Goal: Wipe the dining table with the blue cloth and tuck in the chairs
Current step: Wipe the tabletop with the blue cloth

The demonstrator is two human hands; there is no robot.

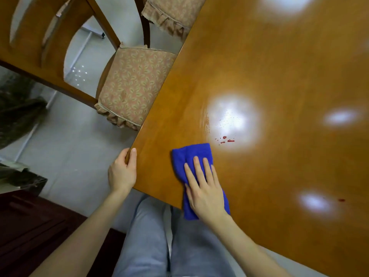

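Glossy orange-brown wooden dining table [279, 76] with ceiling lights reflected in it, a hand wiping near its corner.

On the table's near edge lies the folded blue microfibre cloth [191, 154]; the right hand [205, 190] presses it flat, palm down, fingers spread and straight, not curled round it. Small red droplets [226, 139] sit just beyond the cloth. Left hand [122, 172] grips the table corner, fingers wrapped over the edge. One wooden chair with a floral padded seat [129, 84] stands beside the table, seat partly under it.
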